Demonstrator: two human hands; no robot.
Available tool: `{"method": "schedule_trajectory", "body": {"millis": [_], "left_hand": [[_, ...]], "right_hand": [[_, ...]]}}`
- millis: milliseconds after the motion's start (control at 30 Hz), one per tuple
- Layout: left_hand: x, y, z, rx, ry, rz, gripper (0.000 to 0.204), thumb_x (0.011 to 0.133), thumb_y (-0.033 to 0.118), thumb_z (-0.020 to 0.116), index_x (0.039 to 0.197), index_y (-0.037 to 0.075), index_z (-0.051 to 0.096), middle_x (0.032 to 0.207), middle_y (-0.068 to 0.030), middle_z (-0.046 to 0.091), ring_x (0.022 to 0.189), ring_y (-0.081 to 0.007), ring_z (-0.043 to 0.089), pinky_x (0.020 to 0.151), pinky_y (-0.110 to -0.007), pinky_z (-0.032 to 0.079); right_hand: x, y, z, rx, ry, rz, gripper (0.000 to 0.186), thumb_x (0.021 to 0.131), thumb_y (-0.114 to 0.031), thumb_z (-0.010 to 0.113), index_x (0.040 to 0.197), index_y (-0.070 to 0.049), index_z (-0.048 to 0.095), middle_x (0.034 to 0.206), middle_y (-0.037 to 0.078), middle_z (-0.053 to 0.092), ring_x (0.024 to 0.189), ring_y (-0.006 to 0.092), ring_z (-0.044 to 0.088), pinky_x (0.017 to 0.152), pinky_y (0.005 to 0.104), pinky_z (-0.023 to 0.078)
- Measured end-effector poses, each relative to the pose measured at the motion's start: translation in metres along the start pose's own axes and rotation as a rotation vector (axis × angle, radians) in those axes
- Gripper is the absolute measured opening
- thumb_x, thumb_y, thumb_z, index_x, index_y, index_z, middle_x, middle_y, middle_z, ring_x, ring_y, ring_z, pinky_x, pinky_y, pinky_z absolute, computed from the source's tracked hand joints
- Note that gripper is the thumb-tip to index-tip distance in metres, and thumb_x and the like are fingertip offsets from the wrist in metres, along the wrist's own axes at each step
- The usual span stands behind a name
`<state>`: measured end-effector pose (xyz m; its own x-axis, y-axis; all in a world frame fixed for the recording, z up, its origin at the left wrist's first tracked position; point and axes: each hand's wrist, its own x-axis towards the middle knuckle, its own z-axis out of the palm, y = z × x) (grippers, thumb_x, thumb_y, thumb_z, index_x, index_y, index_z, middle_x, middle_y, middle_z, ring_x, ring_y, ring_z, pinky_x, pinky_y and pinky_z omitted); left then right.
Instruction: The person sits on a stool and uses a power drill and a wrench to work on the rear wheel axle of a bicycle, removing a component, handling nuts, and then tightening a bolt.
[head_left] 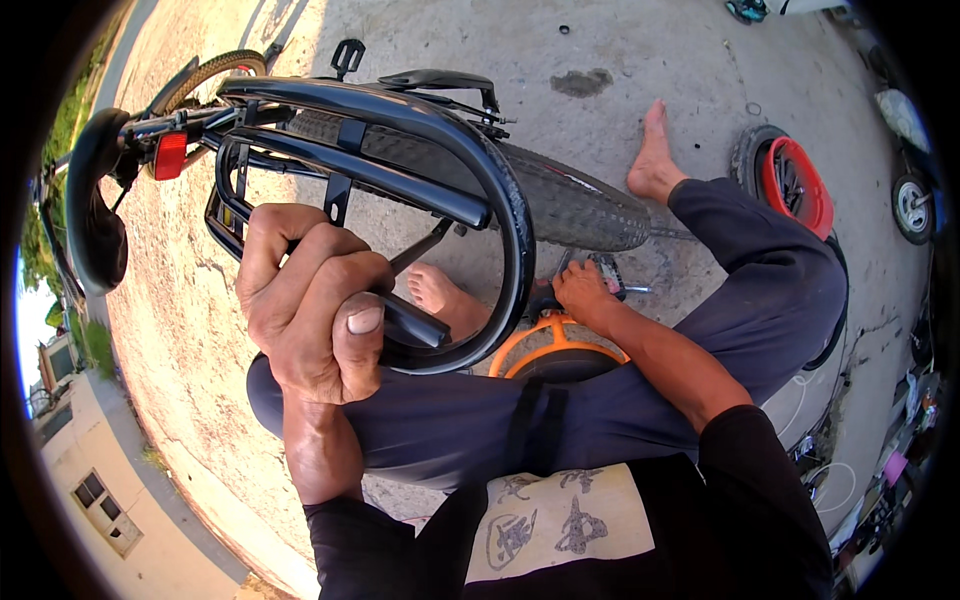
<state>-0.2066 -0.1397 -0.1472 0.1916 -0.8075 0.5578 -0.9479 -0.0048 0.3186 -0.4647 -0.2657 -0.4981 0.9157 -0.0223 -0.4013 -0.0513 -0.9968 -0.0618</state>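
My left hand (312,300) is closed around a bar of the black tubular rear rack (516,215) of a bicycle, close to the camera. Below the rack shows the bicycle's knobby rear tyre (585,205); the black saddle (97,200) and a red reflector (170,155) are at the left. My right hand (584,291) reaches down between my legs to a small dark case or tray (608,267) on the ground. Its fingers are bent over the near side, and what they hold is hidden. A thin metal tool (638,289) sticks out beside the case.
An orange-rimmed round seat or ring (508,357) lies just below the right hand. My bare feet flank the rear wheel. At the right are a loose tyre (745,165), a red basin (822,205) and a small spoked wheel (912,208). Assorted clutter lines the right edge.
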Motion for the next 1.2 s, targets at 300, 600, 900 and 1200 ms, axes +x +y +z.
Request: {"method": "schedule_trajectory", "body": {"millis": [300, 600, 900, 1200], "left_hand": [[0.004, 0.002, 0.001, 0.009, -0.005, 0.020, 0.036, 0.092, 0.030, 0.052, 0.074, 0.002, 0.065, 0.066, -0.0076, 0.058, 0.073, -0.0283, 0.053, 0.062, -0.038, 0.041], [0.002, 0.000, -0.004, 0.009, -0.009, 0.022, 0.033, 0.090, 0.027, 0.051, 0.074, 0.002, 0.064, 0.066, -0.0081, 0.057, 0.073, -0.0286, 0.053, 0.063, -0.038, 0.041], [-0.003, -0.002, 0.000, 0.003, -0.018, 0.010, 0.033, 0.092, 0.027, 0.053, 0.074, 0.001, 0.063, 0.067, -0.0086, 0.057, 0.073, -0.0281, 0.052, 0.064, -0.038, 0.042], [0.003, -0.002, 0.001, 0.004, 0.000, 0.038, 0.034, 0.094, 0.025, 0.051, 0.073, 0.001, 0.062, 0.066, -0.0089, 0.056, 0.072, -0.0268, 0.051, 0.064, -0.037, 0.041]], "right_hand": [[0.004, -0.001, 0.004, 0.117, -0.120, -0.018, 0.054, 0.078, -0.041, 0.080, 0.115, -0.005, 0.067, 0.103, 0.011, 0.073, 0.109, 0.0281, 0.063, 0.089, 0.0479, 0.042], [0.004, 0.066, -0.036, 1.168, 0.167, 0.718, 0.050, 0.087, -0.032, 0.073, 0.122, 0.003, 0.064, 0.129, 0.021, 0.064, 0.125, 0.0333, 0.059, 0.107, 0.0465, 0.042], [-0.037, 0.062, -0.123, 1.024, 0.739, 0.706, 0.071, 0.075, -0.015, 0.087, 0.136, -0.001, 0.053, 0.124, 0.016, 0.064, 0.115, 0.0308, 0.063, 0.099, 0.0383, 0.048], [-0.070, 0.051, -0.211, 0.768, 0.906, 0.336, 0.099, 0.064, -0.024, 0.095, 0.147, -0.002, 0.044, 0.135, 0.018, 0.058, 0.126, 0.0367, 0.055, 0.104, 0.0451, 0.046]]}}
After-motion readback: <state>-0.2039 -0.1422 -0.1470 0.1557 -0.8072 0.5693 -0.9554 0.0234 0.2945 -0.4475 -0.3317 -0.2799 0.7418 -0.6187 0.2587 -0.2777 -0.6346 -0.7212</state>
